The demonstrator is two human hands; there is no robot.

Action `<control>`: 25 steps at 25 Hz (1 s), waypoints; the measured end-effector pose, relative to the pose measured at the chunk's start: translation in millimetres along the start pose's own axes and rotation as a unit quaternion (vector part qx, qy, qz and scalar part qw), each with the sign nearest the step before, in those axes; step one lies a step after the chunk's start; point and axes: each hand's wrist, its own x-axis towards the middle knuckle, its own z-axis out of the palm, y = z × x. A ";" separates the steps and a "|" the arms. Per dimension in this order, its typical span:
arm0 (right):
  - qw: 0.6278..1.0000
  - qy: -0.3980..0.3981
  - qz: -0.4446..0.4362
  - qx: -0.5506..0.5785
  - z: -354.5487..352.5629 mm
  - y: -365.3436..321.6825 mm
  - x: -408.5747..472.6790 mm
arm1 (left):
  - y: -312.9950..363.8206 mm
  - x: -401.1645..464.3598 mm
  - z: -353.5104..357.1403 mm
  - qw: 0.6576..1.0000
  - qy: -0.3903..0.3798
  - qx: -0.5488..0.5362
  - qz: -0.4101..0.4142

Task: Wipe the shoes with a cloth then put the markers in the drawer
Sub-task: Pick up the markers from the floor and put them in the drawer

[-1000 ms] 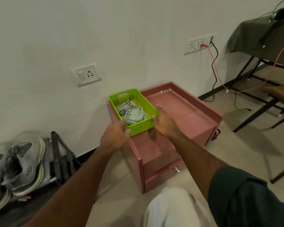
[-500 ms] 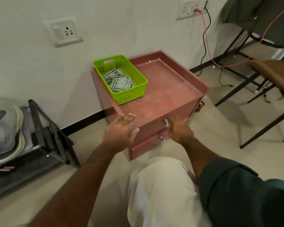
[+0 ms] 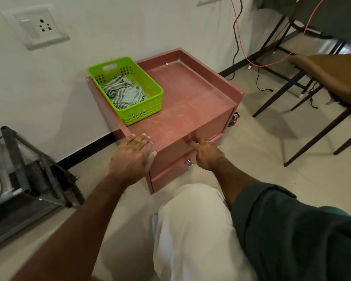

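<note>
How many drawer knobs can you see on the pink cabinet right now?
2. The upper knob is pinched by the right hand on the top drawer; the lower knob sits free on the drawer beneath. The left hand rests on the pink cabinet top. None appear hidden.

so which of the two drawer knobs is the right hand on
The upper knob: the right hand pinches it, while the lower knob sits bare below.

white wall (image 3: 130, 23) with socket (image 3: 36, 25), beige tiled floor (image 3: 272, 142), brown chair (image 3: 328, 78)
</note>
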 end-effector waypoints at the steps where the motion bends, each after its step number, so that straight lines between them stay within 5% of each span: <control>1: 1.000 -0.009 -0.001 0.002 -0.9 -1.4 0.8 | 0.4 3.5 -0.5 1.000 -0.004 0.001 0.005; 11: 0.996 0.019 0.091 0.012 -8.6 -13.6 -8.0 | -3.4 14.9 -5.7 0.990 -0.127 0.032 0.044; 18: 0.967 -0.103 0.203 0.110 10.0 15.0 -50.5 | 1.3 16.2 -2.7 0.993 -0.113 -0.009 0.018; 20: 0.958 -0.046 0.240 0.151 8.5 18.2 -62.4 | 0.2 15.6 -2.4 0.992 -0.123 -0.022 0.017; 23: 0.907 0.157 0.320 0.224 6.6 14.3 -76.1 | 1.4 16.0 -3.0 0.990 -0.137 -0.037 0.004; 25: 0.893 0.242 0.302 0.230 0.8 6.4 -77.2 | 0.6 17.1 -5.2 0.989 -0.142 -0.044 0.004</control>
